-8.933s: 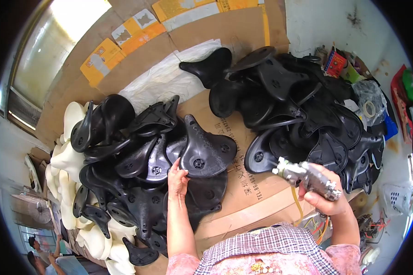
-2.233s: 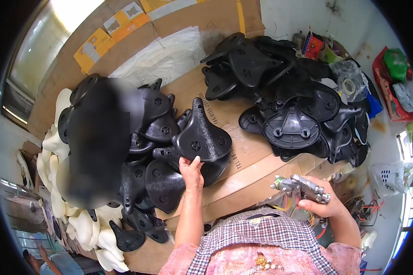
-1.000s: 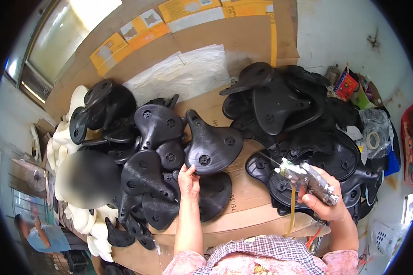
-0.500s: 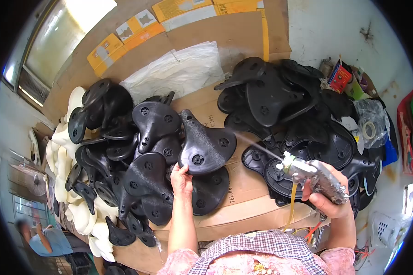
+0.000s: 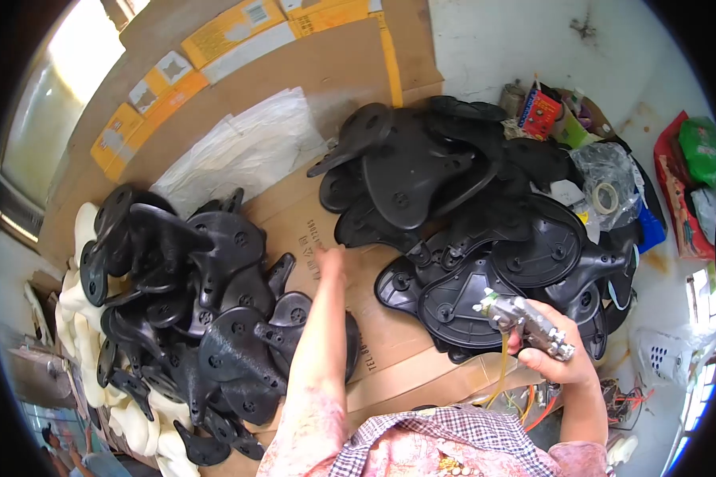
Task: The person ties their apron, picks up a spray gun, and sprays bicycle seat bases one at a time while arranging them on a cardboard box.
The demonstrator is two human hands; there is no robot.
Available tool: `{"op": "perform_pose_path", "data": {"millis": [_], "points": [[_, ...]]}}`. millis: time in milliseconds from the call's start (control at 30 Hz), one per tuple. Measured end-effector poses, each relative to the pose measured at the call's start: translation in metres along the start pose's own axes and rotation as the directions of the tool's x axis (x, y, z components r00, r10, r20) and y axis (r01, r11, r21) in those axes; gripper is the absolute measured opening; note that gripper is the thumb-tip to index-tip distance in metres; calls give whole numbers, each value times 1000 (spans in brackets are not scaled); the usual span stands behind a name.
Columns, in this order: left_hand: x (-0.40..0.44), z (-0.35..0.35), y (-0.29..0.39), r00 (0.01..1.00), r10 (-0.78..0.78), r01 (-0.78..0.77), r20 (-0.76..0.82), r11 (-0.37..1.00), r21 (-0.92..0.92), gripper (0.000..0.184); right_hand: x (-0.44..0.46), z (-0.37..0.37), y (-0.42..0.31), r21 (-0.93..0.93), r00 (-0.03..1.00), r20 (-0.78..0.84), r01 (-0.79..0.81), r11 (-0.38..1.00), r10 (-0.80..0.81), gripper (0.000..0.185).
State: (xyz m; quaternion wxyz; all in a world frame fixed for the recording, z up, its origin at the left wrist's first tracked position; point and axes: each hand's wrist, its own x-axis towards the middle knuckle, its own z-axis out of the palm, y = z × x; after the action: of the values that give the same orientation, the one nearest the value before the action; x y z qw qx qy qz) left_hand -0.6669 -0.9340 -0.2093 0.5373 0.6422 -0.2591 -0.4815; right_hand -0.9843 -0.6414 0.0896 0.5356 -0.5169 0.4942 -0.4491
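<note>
My left hand (image 5: 330,261) is over the cardboard (image 5: 366,306) between two piles of black bicycle saddle shells. Its fingers are foreshortened and partly hidden, and no shell shows in it. The left pile (image 5: 243,358) has some shells with a wet-looking, speckled sheen. In my right hand (image 5: 563,358) is a metal spray gun (image 5: 531,326) with a yellow hose, its nozzle pointing left at the front of the right pile (image 5: 469,298). One shell (image 5: 410,179) lies top side up on that pile, while others near the gun show their ribbed undersides.
Cream-coloured saddle pads (image 5: 139,429) lie beyond the left pile. A white sheet (image 5: 235,151) rests against the cardboard backing. At the right are a roll of tape (image 5: 605,198), a red box (image 5: 539,114) and hanging bags (image 5: 700,151). Another person (image 5: 75,459) shows at lower left.
The shell held earlier has left my left hand, which has moved forward over the cardboard. The fine spray seen from the nozzle no longer shows. The view has shifted to the right.
</note>
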Motion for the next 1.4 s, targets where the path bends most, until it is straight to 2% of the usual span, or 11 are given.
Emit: {"op": "perform_pose_path", "data": {"millis": [67,200,367,500,633,733,967,1133,1267,1333,1400], "points": [[-28,20,29,681,705,-657,196,471,588,60,3,-3,-4,-129,996,77,48,990,-38,63],[-36,6,53,757,315,-535,573,802,265,59,11,0,-5,-168,988,132,106,980,-84,60],[-39,-8,40,397,577,-889,713,49,456,41,24,21,-1,-168,983,156,121,978,-95,58],[-48,-23,84,255,758,-954,600,96,284,27,21,34,-11,-164,975,209,114,980,-78,59],[-79,-92,124,591,681,-806,433,523,278,25,8,39,1,-210,966,250,123,970,-68,58],[-91,-140,115,877,398,-338,268,909,-243,26,5,47,12,-262,951,310,96,960,-10,56],[-127,-191,68,984,68,-7,162,936,-353,18,10,66,-19,-218,930,170,357,909,-325,57],[-132,-211,70,995,2,41,98,901,-432,18,-5,61,-10,-188,927,266,319,929,-264,57],[-122,-213,98,967,193,-243,-164,522,-818,44,-20,45,0,-207,952,291,159,965,-94,61],[-88,-190,77,981,177,-12,83,477,-879,47,-26,39,12,-83,994,90,71,994,-64,63],[-54,-131,44,976,-5,150,218,742,-653,34,-24,29,10,-103,996,90,-10,995,20,71]]}}
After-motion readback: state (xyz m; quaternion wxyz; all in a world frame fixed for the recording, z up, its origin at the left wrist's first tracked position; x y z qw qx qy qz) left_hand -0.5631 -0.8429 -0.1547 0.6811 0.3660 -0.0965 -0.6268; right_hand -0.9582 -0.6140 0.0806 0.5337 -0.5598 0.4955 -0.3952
